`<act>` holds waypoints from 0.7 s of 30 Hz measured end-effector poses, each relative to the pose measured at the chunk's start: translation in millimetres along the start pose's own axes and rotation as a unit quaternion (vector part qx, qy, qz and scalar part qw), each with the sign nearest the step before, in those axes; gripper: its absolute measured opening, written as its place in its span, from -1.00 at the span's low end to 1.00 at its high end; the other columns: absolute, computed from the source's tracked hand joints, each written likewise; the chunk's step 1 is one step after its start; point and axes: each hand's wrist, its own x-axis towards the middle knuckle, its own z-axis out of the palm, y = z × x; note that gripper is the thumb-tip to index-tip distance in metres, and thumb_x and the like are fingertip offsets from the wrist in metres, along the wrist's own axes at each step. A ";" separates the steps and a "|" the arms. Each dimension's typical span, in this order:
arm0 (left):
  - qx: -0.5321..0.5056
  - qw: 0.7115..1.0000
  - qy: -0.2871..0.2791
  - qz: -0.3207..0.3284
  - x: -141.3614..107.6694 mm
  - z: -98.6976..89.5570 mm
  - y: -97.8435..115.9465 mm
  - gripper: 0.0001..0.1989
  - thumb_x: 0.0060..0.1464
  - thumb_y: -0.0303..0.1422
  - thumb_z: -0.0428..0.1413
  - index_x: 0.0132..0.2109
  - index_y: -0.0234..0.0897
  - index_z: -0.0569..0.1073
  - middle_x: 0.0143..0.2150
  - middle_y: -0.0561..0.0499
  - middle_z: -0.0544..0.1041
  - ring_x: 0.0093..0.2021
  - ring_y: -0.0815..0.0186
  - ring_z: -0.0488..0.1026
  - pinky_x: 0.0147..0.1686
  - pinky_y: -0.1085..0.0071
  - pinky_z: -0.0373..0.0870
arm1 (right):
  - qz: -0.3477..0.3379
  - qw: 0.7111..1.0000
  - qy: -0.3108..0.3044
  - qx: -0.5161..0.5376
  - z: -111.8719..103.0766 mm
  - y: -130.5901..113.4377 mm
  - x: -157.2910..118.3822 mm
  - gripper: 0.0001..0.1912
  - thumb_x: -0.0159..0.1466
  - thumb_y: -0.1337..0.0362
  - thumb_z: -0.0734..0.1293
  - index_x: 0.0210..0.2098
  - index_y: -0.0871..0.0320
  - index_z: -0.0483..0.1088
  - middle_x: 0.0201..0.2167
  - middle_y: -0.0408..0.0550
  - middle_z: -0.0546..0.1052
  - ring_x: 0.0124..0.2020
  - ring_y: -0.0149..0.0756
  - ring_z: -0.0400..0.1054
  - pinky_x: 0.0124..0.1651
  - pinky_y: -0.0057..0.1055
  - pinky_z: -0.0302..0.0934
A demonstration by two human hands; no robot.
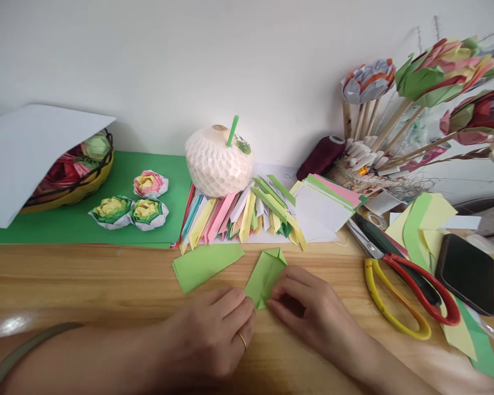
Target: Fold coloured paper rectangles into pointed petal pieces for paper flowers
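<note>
A light green sheet of paper (pixel 267 274) lies on the table with its corners folded in. My left hand (pixel 220 323), a ring on one finger, has its fingers curled at the sheet's lower left edge; the fingertips are partly hidden. On the opposite side, my right hand (pixel 308 299) pinches the sheet's right edge between thumb and fingers. Just beyond my left hand rests a green paper strip (pixel 206 266), apparently several layers. Behind both papers is a pile of folded paper strips (pixel 239 216) in pink, yellow, green and white.
A white textured pot (pixel 219 162) with a green straw stands behind the pile. Three paper flowers (pixel 150 214) sit on green card (pixel 127 164) near a basket (pixel 94 184). At right are scissors (pixel 395 280), a phone (pixel 468 274), a thread spool (pixel 320 158) and stemmed paper flowers (pixel 444 71).
</note>
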 end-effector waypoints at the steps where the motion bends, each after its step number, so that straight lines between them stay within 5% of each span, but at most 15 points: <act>1: 0.000 1.000 -0.006 -0.003 -0.5 0.9 0.2 -0.70 0.19 -0.60 -0.15 -0.29 -0.48 0.48 -0.42 -0.14 0.48 -0.39 0.25 0.40 -0.40 0.31 0.40 | 0.001 1.000 0.001 0.003 0.3 0.1 -0.1 -0.86 0.22 0.41 0.24 -0.47 0.15 0.30 -0.47 -0.11 0.37 -0.43 -0.36 0.27 -0.41 -0.48 0.16; 7: 0.000 0.999 -0.030 -0.030 -5.9 9.6 3.2 -0.89 0.16 -0.54 0.02 -0.27 -0.44 0.45 -0.42 -0.04 0.42 -0.37 0.25 0.37 -0.39 0.31 0.34 | 0.016 1.000 -0.007 0.008 -0.9 -1.3 0.5 -0.86 0.21 0.43 0.25 -0.47 0.14 0.30 -0.46 -0.11 0.38 -0.42 -0.36 0.28 -0.40 -0.48 0.17; 16: -0.011 0.998 -0.034 -0.047 -4.8 11.5 4.8 -0.83 0.18 -0.55 0.00 -0.38 -0.38 0.40 -0.42 -0.01 0.40 -0.36 0.28 0.35 -0.33 0.32 0.31 | 0.024 0.999 -0.028 0.000 -1.5 3.7 0.5 -0.90 0.22 0.41 0.25 -0.40 0.12 0.25 -0.39 -0.12 0.36 -0.42 -0.38 0.26 -0.44 -0.50 0.14; 21: 0.023 0.999 -0.005 -0.032 -0.5 6.2 -1.5 -0.82 0.19 -0.55 -0.01 -0.36 -0.41 0.44 -0.42 -0.05 0.44 -0.30 0.23 0.37 -0.27 0.28 0.33 | -0.095 0.993 -0.065 -0.039 -16.4 11.9 -1.2 -0.79 0.31 0.44 0.12 -0.26 0.14 0.36 -0.34 -0.06 0.37 -0.36 -0.36 0.24 -0.36 -0.45 0.13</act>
